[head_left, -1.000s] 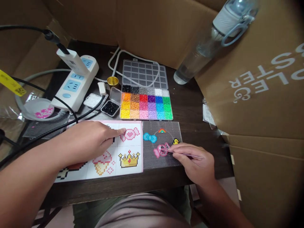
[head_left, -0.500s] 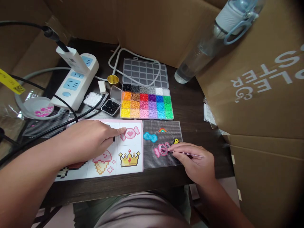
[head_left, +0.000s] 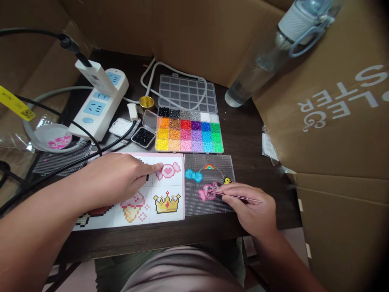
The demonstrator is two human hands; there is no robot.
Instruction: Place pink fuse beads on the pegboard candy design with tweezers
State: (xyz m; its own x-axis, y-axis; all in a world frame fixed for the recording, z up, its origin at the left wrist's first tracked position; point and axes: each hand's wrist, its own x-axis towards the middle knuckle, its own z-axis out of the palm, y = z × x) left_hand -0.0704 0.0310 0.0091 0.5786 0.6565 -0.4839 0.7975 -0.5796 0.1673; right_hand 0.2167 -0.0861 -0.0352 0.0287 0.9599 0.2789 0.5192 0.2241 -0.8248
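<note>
Pinkish tweezers (head_left: pixel 249 199), probably, in right fingers (head_left: pixel 231 187)

The bead candy (head_left: pixel 202 194) is pink, the bow (head_left: pixel 193 175) blue.

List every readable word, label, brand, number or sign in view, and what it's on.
"LE &" – upside-down white lettering on the brown cardboard panel at right, cut off by the frame edge.
"STER" – same panel, also inverted.
Yellow rectangular tag, far left: print and a square code, too small to read reliably.
White plastic plug adapter: small label, unreadable.
Pink-edged paper pattern sheet: no words on the visible part.
</note>
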